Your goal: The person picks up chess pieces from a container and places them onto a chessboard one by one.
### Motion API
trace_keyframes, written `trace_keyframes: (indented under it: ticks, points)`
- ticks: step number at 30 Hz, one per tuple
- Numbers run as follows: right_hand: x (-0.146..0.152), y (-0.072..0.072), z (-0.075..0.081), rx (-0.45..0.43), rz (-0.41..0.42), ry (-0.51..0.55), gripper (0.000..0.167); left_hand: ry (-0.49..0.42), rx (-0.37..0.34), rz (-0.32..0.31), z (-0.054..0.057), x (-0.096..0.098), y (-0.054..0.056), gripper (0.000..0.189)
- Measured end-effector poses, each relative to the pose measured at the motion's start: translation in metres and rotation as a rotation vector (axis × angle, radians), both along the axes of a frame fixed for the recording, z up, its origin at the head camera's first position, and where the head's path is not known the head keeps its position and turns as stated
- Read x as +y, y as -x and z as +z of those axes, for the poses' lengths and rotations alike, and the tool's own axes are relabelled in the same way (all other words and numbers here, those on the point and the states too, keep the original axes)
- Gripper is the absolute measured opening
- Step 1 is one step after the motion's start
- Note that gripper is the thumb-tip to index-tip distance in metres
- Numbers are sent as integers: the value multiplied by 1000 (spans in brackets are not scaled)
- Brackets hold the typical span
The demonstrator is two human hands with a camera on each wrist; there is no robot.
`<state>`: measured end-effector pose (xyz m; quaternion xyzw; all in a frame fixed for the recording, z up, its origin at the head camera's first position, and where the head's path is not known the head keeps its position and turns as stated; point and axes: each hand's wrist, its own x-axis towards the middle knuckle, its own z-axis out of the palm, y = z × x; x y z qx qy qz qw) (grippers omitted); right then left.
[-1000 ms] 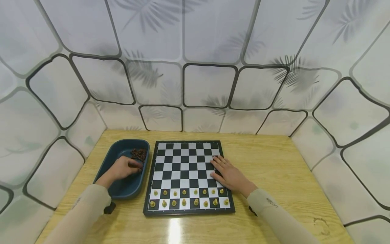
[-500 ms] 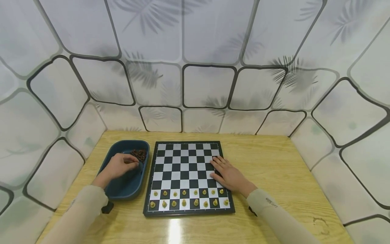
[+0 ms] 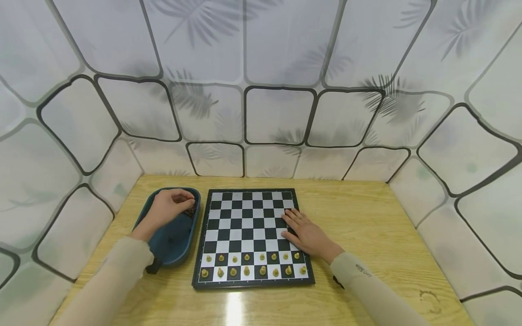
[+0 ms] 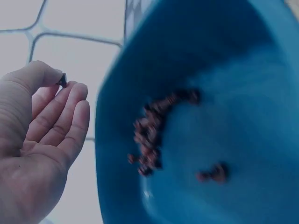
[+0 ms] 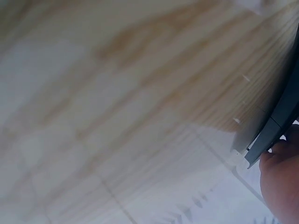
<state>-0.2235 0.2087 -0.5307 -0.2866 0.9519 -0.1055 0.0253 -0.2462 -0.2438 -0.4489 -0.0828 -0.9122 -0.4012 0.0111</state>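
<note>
Left hand (image 3: 165, 209) pinches a piece (image 4: 63, 80) above the tub (image 3: 173, 244); right hand (image 3: 308, 234) rests flat across the chessboard's (image 3: 247, 222) right edge (sleeve lettering (image 3: 363, 270) illegible)

The dark board (image 5: 280, 114) shows as a slanting edge, a thin seam crossing its side. Near the board's visible end, the right hand (image 5: 282, 179) touches that edge, partly cut off. Beside the board spreads the glossy wooden table (image 5: 140, 88), brown-grained; past its end, a pale backdrop (image 5: 217, 186) bears grey lines and leaf shapes.

Piece (image 4: 63, 80) in left hand (image 4: 39, 151) — partly hidden, tiny, kind unclear
</note>
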Motion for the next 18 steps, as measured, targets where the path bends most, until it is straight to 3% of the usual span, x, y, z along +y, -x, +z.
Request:
trace_keyframes:
  ticks: [11,18]
  points:
    - [1,-4,3,-21,-2,19,67,-50,-46,-24,10,59,24,26]
    - [3,-5,4,-47,-2,22,69,-59,-13,-84,8,100,40,25]
